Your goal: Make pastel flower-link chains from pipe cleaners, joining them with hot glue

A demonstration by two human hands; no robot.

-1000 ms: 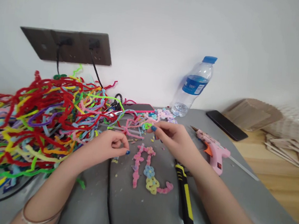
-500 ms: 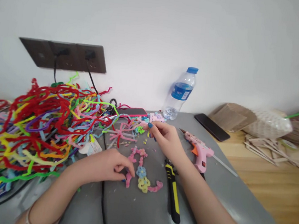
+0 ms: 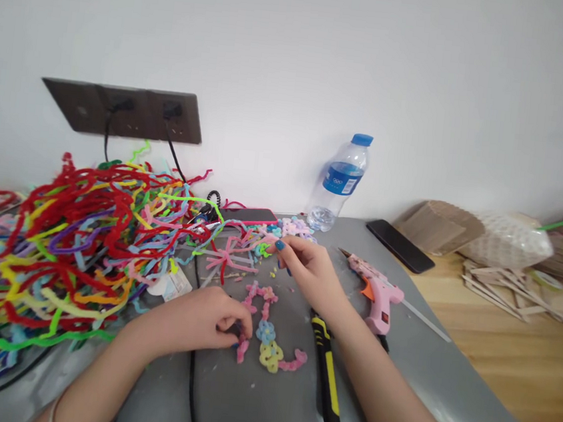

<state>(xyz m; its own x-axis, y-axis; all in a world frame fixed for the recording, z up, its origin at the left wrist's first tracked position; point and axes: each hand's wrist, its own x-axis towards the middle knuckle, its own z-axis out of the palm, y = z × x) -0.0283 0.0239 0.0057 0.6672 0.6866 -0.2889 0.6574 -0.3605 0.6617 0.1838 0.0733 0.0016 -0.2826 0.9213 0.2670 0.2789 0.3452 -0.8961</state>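
A fuzzy pipe-cleaner chain (image 3: 265,311) lies in a loop on the grey table, pink with a blue flower (image 3: 265,331) and a yellow flower (image 3: 271,356). My left hand (image 3: 212,321) rests at its left side, thumb and fingers closed on the pink end. Further back, my right hand (image 3: 308,267) is pinched at the edge of a small heap of pastel flower pieces (image 3: 296,227). Its fingertips meet beside a bit of pink and a green piece (image 3: 263,249); what they grip is too small to make out. Left of them lies a pink spoked pipe-cleaner shape (image 3: 226,256).
A large tangle of coloured pipe cleaners (image 3: 82,237) covers the left. Yellow-black pliers (image 3: 327,377) and a pink glue gun (image 3: 380,295) lie right of my right forearm. A water bottle (image 3: 339,183) leans on the wall near a black phone (image 3: 399,246). A black cable (image 3: 191,389) crosses the table.
The view has tilted up slightly, so everything sits a little lower. Both hands keep nearly the same place and finger pose.
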